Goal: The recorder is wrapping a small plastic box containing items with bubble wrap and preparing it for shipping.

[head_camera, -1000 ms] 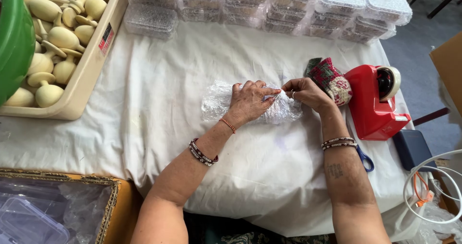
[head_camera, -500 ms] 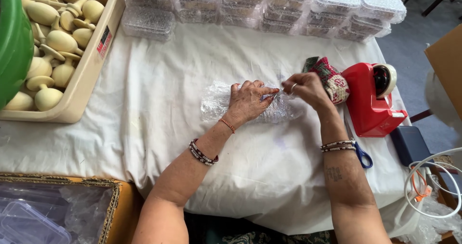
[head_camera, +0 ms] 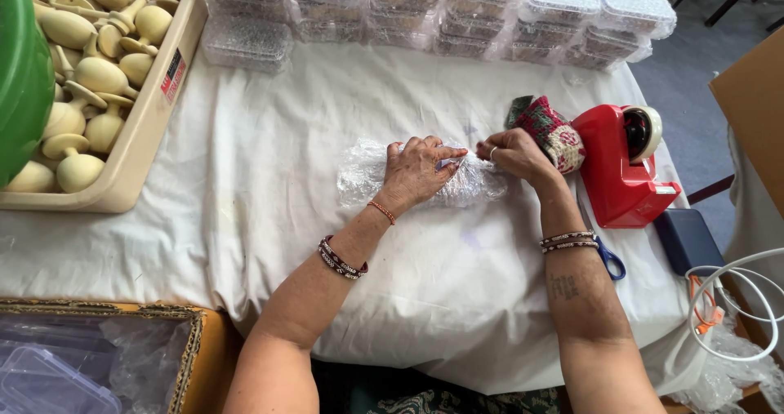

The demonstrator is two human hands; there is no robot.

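Left hand (head_camera: 418,171) lies palm down, fingers spread flat, pressing on top of a long bundle wrapped in clear bubble plastic (head_camera: 367,173) that rests on the white cloth covering the table (head_camera: 269,177). The bundle runs sideways under the palm; its free end sticks out past the wrist side of the left hand, and its other end reaches under the right hand. What is inside the wrap cannot be told.

Right hand (head_camera: 514,154) meets the left at the fingertips; thumb and forefinger are pressed together, pinching the wrap at that end of the bundle. Whether a strip of tape sits in the pinch cannot be told.

Just behind the right hand, touching or nearly so, is a red and green patterned knitted pouch (head_camera: 555,133). Beyond that stands a red plastic tape dispenser (head_camera: 619,169). Blue-handled scissors (head_camera: 608,260) lie beside the right forearm. Well away from the left hand, a beige plastic tray (head_camera: 143,132) holds pale wooden bulb-shaped pieces (head_camera: 77,71). Across the cloth from both hands, a row of clear plastic lidded boxes (head_camera: 425,14) is stacked.
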